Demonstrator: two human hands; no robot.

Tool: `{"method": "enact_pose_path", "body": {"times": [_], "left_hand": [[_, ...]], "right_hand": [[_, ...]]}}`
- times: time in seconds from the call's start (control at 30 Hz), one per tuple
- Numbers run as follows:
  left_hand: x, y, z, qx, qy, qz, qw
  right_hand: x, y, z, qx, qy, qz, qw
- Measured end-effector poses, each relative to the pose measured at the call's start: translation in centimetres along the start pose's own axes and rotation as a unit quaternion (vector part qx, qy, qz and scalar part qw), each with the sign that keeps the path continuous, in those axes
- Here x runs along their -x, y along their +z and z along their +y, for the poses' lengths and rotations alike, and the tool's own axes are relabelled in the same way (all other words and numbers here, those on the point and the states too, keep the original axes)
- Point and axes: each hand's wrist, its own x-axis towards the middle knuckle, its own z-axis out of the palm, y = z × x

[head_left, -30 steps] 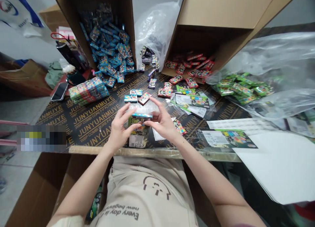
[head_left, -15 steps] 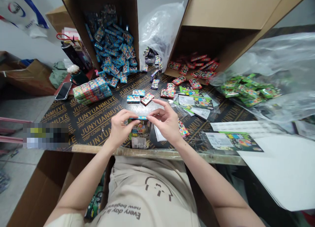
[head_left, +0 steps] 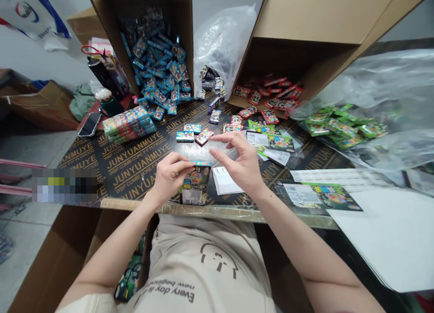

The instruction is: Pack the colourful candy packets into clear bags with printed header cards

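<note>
L hand (head_left: 171,177) was pinched narrow on the top L corner of a printed pkt (head_left: 195,181), which stood upright just R of it, blue strip showing along the top. R hand (head_left: 242,161) was off the pkt, thumb & index wide apart, index tip right by a red box (head_left: 204,136); can't tell if touching. Two blue boxes (head_left: 185,136) lay just L of that, fwd of both hands. White cards (head_left: 226,184) lay below R thumb; stacked boxes (head_left: 129,126) sat well L of L hand, fwd.
</note>
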Motion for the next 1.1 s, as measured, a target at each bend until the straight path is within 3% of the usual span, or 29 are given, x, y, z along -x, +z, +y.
{"method": "enact_pose_path", "body": {"times": [0.23,0.4,0.77,0.87,1.0,1.1], "left_hand": [[-0.1,-0.1,0.1,0.034,-0.037,0.019,0.999],[-0.3,-0.9,0.7,0.035,-0.034,-0.010,0.999],[-0.1,0.5,0.5,0.028,-0.074,0.048,0.996],[-0.1,0.6,0.6,0.036,-0.102,0.047,0.993],[0.7,1.5,0.5,0.118,-0.213,0.056,0.968],[2.3,2.3,-0.3,0.239,-0.303,-0.011,0.922]], "right_hand": [[-0.9,2.0,-0.5,-0.077,0.099,-0.164,0.978],[-0.4,3.1,0.3,-0.140,0.188,-0.202,0.951],[-0.6,3.6,0.6,-0.179,0.233,-0.210,0.933],[-0.3,4.2,0.9,-0.197,0.233,-0.174,0.936],[0.3,4.8,1.1,-0.233,0.228,-0.115,0.939],[0.6,4.5,1.4,-0.246,0.245,-0.108,0.932]]}}
